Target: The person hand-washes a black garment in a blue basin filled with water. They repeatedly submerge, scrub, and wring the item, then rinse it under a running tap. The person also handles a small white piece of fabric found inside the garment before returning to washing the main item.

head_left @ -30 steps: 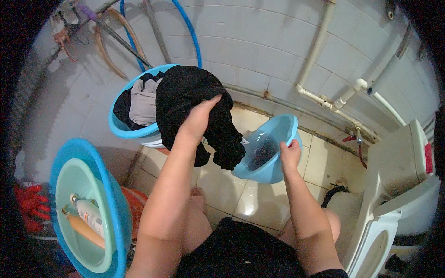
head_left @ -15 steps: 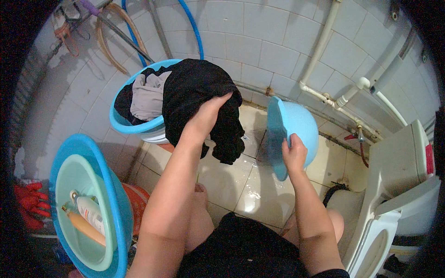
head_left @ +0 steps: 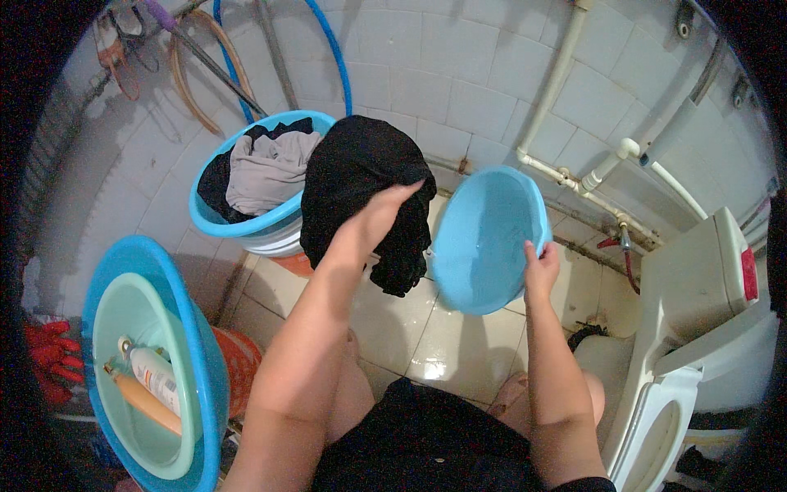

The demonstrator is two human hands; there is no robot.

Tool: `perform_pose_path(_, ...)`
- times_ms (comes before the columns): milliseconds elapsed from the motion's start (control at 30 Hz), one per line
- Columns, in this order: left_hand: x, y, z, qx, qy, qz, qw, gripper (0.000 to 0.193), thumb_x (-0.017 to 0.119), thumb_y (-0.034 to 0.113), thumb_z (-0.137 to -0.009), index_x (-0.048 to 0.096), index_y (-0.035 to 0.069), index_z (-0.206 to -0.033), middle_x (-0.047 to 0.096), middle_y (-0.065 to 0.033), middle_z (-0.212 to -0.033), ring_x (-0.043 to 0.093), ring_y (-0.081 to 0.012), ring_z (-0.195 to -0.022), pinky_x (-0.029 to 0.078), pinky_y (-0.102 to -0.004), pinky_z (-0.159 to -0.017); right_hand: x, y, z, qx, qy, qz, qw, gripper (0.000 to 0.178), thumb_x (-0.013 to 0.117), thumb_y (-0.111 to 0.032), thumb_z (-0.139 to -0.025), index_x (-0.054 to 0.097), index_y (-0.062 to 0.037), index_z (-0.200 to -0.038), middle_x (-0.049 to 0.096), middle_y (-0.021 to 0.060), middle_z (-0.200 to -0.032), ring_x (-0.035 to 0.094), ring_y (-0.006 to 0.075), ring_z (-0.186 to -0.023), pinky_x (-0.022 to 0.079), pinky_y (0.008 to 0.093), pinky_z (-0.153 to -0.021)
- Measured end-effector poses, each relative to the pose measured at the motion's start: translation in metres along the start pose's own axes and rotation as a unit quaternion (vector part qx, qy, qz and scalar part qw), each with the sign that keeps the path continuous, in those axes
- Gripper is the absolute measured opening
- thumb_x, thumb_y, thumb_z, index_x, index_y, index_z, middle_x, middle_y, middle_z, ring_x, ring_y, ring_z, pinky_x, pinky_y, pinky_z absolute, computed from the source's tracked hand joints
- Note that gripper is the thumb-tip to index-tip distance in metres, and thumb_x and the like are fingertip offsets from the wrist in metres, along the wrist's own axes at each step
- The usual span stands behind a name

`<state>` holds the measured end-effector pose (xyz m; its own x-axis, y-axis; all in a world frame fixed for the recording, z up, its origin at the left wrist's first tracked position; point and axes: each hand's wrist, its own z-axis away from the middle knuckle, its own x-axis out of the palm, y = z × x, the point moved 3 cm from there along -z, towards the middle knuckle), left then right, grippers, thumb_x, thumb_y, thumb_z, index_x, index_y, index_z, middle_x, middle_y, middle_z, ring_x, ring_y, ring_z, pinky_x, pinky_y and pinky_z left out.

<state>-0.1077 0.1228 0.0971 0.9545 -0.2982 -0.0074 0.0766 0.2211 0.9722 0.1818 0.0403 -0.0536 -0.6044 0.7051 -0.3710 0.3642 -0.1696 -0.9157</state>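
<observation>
From afar I see the left hand (head_left: 379,220) clamped on the black cloth (head_left: 359,160), which drapes around and below it; the right hand (head_left: 541,269) grips the tilted blue basin (head_left: 484,238) at its right edge.

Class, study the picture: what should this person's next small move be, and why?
Probably set the light-blue basin flat on the tiled floor: the right grip has it tilted, with no laundry in it, while the left grip holds the black garment beside it.
</observation>
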Motion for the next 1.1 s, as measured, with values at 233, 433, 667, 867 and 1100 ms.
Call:
perform_pose_path(233, 0.026, -0.009, -0.002, 0.046, -0.196, -0.188, 0.961, 0.034, 0.037, 0.017, -0.091, 0.048, 0.004, -0.121, 0.055, -0.0109, -0.115, 0.051, -0.0194, -0.106, 0.036, -0.0295, -0.094, 0.004, 0.096, 0.024, 0.382, -0.007, -0.228, 0.895, 0.01, 0.056, -0.009, -0.081, 0.055, -0.0002, -0.086, 0.056, 0.0117, -0.077, 0.056, 0.0229, -0.066, 0.046, 0.037, -0.055)
perform_pose_path(433, 0.066, -0.061, -0.028, -0.033, -0.313, -0.451, 0.835, 0.063, 0.033, 0.062, -0.082, 0.058, 0.013, -0.113, 0.058, -0.0155, -0.112, 0.054, -0.0285, -0.104, 0.036, -0.031, -0.094, 0.002, 0.166, 0.046, 0.469, -0.156, 0.06, 0.867, 0.018, 0.053, -0.01, -0.079, 0.053, 0.002, -0.092, 0.056, 0.0141, -0.084, 0.056, 0.0255, -0.073, 0.047, 0.042, -0.058)
perform_pose_path(667, 0.098, -0.094, -0.029, -0.01, -0.344, -0.689, 0.637, 0.056, 0.048, 0.055, -0.081, 0.064, 0.005, -0.099, 0.062, -0.0148, -0.101, 0.057, -0.0284, -0.1, 0.043, -0.0382, -0.087, 0.002, 0.177, 0.017, 0.317, -0.059, 0.057, 0.945, 0.035, 0.053, -0.01, -0.071, 0.054, 0.009, -0.099, 0.06, 0.022, -0.095, 0.06, 0.0306, -0.082, 0.048, 0.0385, -0.069)
perform_pose_path(867, 0.096, -0.063, -0.034, 0.118, -0.189, -0.626, 0.747, 0.04, 0.053, 0.043, -0.082, 0.06, 0.007, -0.098, 0.064, -0.0139, -0.087, 0.061, -0.0319, -0.084, 0.049, -0.0433, -0.072, 0.013, 0.112, 0.008, 0.191, -0.056, 0.124, 0.972, 0.041, 0.054, -0.007, -0.073, 0.051, 0.0052, -0.112, 0.059, 0.0206, -0.104, 0.057, 0.0298, -0.096, 0.045, 0.0343, -0.082)
perform_pose_path(1100, 0.091, -0.05, -0.024, 0.12, -0.223, -0.656, 0.711, 0.032, 0.057, 0.037, -0.081, 0.064, 0.007, -0.086, 0.064, -0.0128, -0.089, 0.06, -0.0304, -0.088, 0.048, -0.0418, -0.075, 0.004, -0.025, -0.04, 0.044, -0.086, -0.012, 0.995, 0.027, 0.057, -0.012, -0.079, 0.059, -0.0009, -0.103, 0.06, 0.0135, -0.103, 0.058, 0.0236, -0.094, 0.044, 0.0327, -0.083)
